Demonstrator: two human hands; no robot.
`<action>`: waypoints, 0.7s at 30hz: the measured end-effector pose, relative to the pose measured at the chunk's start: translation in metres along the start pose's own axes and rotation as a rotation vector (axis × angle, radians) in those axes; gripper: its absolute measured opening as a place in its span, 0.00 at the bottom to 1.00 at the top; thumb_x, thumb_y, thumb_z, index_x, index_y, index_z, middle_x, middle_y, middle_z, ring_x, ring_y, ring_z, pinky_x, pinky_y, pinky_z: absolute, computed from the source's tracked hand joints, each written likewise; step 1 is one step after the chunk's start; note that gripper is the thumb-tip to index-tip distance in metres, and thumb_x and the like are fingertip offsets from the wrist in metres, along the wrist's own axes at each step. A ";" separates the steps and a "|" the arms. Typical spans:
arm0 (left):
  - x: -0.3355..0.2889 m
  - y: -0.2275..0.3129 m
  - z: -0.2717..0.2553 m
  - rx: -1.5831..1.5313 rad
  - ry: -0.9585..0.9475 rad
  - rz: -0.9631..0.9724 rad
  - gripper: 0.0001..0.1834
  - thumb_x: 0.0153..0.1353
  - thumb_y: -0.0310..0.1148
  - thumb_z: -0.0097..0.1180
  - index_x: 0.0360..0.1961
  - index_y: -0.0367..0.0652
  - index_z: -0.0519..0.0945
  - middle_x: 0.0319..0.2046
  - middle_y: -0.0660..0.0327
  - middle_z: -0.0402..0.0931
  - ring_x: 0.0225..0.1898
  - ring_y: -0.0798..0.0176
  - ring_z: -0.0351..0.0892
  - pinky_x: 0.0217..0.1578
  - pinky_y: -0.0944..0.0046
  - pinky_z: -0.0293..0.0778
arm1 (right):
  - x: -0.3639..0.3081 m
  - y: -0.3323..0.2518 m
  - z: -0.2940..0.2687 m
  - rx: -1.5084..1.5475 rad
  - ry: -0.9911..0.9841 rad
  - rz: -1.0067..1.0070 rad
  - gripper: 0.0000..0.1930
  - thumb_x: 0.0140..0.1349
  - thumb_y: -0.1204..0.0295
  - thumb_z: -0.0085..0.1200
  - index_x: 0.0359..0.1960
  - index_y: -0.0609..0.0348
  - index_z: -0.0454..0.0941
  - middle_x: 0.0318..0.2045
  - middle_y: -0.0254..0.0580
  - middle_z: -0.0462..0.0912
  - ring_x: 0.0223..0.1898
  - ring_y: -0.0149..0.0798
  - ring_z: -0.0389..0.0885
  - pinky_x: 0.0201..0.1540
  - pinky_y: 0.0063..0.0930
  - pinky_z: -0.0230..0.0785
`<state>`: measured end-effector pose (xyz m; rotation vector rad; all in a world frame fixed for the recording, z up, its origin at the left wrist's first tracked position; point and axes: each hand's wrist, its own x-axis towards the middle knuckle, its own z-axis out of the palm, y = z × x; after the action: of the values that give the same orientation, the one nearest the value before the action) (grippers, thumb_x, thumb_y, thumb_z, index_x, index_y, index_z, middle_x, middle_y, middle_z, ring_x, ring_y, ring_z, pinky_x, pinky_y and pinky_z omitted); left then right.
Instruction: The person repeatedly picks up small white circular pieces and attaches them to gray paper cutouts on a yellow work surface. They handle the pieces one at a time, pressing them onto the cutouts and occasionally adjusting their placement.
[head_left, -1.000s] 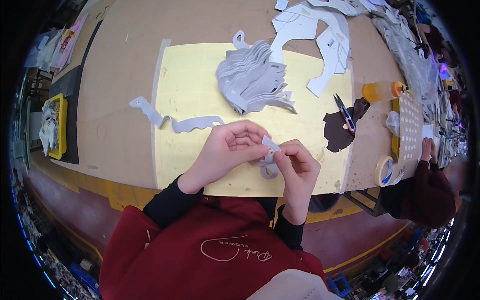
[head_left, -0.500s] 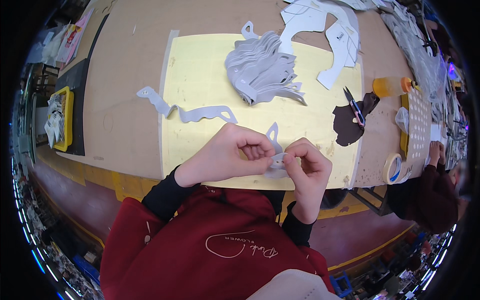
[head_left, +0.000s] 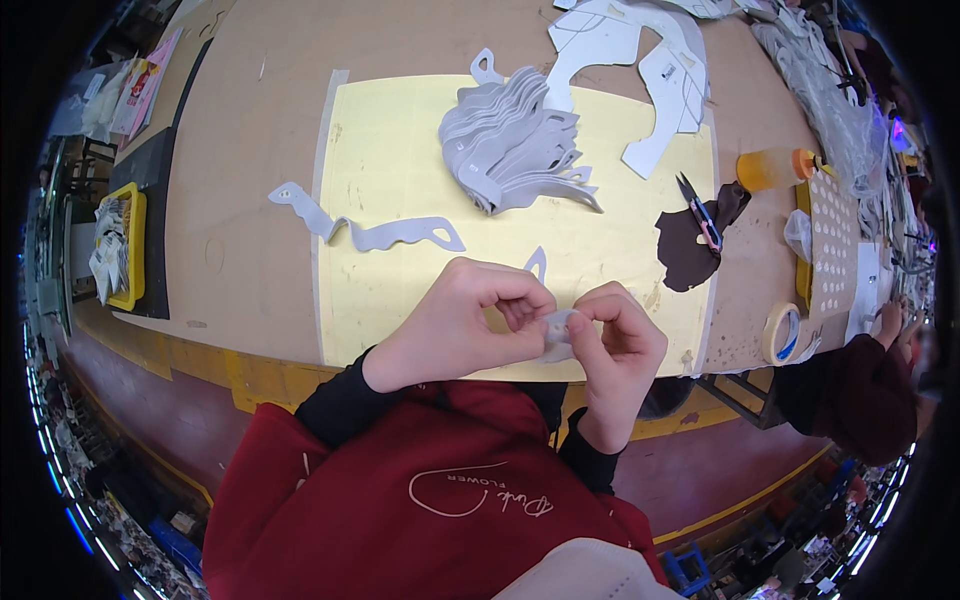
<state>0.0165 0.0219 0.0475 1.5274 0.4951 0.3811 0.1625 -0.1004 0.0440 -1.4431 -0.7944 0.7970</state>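
My left hand [head_left: 470, 315] and my right hand [head_left: 622, 350] meet at the near edge of the yellow sheet [head_left: 400, 300], thumbs and fingers closed in a pinch. Between them is the end of a grey cut strip [head_left: 557, 348] with small holes in it. The strip's looped other end shows just beyond my fingers; the middle is hidden. A wavy pile of similar grey strips [head_left: 515, 140] lies farther off on the sheet. One single grey strip [head_left: 385, 236] with an oval slot lies to the left.
Thread snips [head_left: 703, 218] rest on a dark brown scrap [head_left: 682, 262] at right. Past them are an amber squeeze bottle [head_left: 768, 170], a tape roll [head_left: 782, 333] and a dotted box [head_left: 833, 245]. White cut pieces [head_left: 655, 120] lie at the back. A yellow tray [head_left: 136, 245] stands left; a person sits right.
The looped end of the held strip has sunk closer to my fingers, and the pinched end is turned somewhat. Both hands stay nearly in place; the whole view has shifted slightly.
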 end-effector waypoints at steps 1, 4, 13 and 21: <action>0.000 -0.002 0.001 0.030 0.015 0.026 0.04 0.56 0.21 0.61 0.33 0.37 0.83 0.26 0.64 0.80 0.28 0.73 0.76 0.33 0.70 0.72 | 0.000 0.000 0.001 0.013 0.005 0.004 0.05 0.56 0.85 0.62 0.28 0.67 0.77 0.28 0.36 0.78 0.32 0.28 0.73 0.37 0.22 0.64; 0.001 -0.006 0.001 0.056 0.025 0.056 0.04 0.57 0.21 0.61 0.34 0.37 0.84 0.26 0.64 0.81 0.28 0.73 0.77 0.34 0.70 0.73 | 0.000 -0.001 0.002 0.060 0.022 0.035 0.05 0.58 0.85 0.62 0.29 0.68 0.78 0.29 0.37 0.79 0.32 0.28 0.74 0.37 0.21 0.65; 0.001 -0.005 -0.002 -0.255 -0.049 -0.182 0.05 0.64 0.26 0.62 0.35 0.34 0.83 0.30 0.62 0.83 0.34 0.72 0.83 0.39 0.71 0.78 | -0.003 0.003 -0.002 0.137 0.044 0.083 0.04 0.59 0.86 0.62 0.30 0.68 0.78 0.30 0.36 0.78 0.33 0.28 0.73 0.38 0.21 0.64; -0.004 -0.010 -0.003 -0.177 -0.028 -0.095 0.09 0.61 0.28 0.66 0.28 0.38 0.78 0.24 0.69 0.74 0.28 0.76 0.71 0.32 0.71 0.70 | 0.001 0.002 0.007 0.028 -0.057 0.066 0.05 0.57 0.85 0.61 0.29 0.67 0.77 0.28 0.37 0.78 0.32 0.29 0.74 0.38 0.22 0.65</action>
<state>0.0103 0.0222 0.0377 1.3322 0.4963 0.3208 0.1570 -0.0960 0.0418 -1.4331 -0.7789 0.9003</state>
